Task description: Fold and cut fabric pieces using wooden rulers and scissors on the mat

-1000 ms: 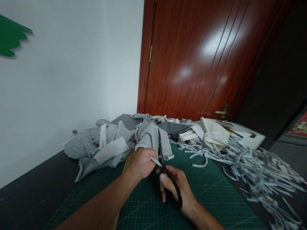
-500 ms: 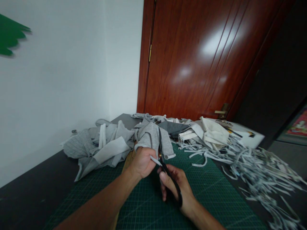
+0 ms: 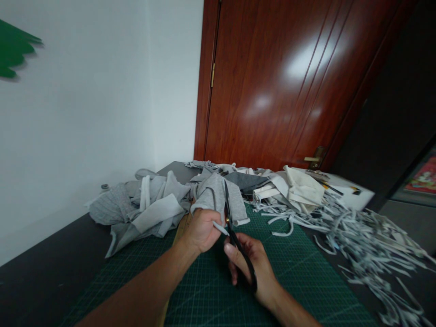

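Note:
My left hand (image 3: 203, 230) is closed on the near edge of a light grey piece of fabric (image 3: 210, 193), and a narrow pale strip sticks out from its fingers. In my right hand (image 3: 254, 263) is a pair of black-handled scissors (image 3: 227, 220), with the blades pointing away from me. The blades run along the fabric just right of my left fist, and part of the cloth hangs to their right. Some of the lower blade is hidden by the cloth. Beneath both hands lies a green cutting mat (image 3: 200, 290) with a printed grid.
Crumpled grey fabric (image 3: 158, 211) lies to the left. A wooden ruler (image 3: 182, 228) runs under my left arm. Cream cloth (image 3: 303, 190) and a large heap of cut strips (image 3: 368, 245) lie on the right. Behind the table are a white wall (image 3: 102, 91) and a brown door (image 3: 265, 81).
The scissor blades have barely shifted against the fabric, and the handles have moved very slightly left. The left hand holds the same spot.

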Motion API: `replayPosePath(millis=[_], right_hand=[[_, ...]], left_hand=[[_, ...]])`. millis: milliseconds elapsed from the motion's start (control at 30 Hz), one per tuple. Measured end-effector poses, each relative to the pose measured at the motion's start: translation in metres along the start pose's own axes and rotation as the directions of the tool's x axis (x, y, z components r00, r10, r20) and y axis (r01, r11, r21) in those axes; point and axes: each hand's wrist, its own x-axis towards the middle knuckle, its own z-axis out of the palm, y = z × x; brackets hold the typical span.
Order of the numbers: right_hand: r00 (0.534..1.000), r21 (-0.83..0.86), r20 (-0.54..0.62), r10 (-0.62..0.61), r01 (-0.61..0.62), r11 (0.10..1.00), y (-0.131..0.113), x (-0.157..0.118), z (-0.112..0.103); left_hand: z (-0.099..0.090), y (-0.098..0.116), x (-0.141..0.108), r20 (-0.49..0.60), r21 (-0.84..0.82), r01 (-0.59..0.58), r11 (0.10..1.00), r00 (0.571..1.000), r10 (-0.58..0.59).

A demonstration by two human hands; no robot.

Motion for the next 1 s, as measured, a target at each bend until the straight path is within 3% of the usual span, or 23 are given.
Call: replayPosePath(millis=[200, 533, 733, 1000], right_hand=[[1.0, 0.006, -0.016, 0.027, -0.027, 1.0, -0.001, 0.0, 0.001], [0.998, 0.02, -0.028, 0.06, -0.059, 0.998, -0.001, 0.001, 0.003], [0.998, 0.026, -0.024, 0.066, -0.066, 0.998, 0.001, 0.0, 0.004], [0.997, 0.019, 0.007, 0.074, -0.074, 0.997, 0.005, -0.002, 0.006]], left_hand=[[-0.002, 0.004, 0.0, 0.099, 0.109, 0.031, 0.994, 0.994, -0.042], [0.016, 0.009, -0.006, 0.059, 0.0, 0.006, 1.0, 0.998, -0.006], [0.025, 0.013, -0.002, -0.077, -0.13, -0.12, 0.984, 0.991, 0.111], [0.019, 0.021, 0.015, -0.306, -0.181, -0.242, 0.953, 0.935, 0.179]])
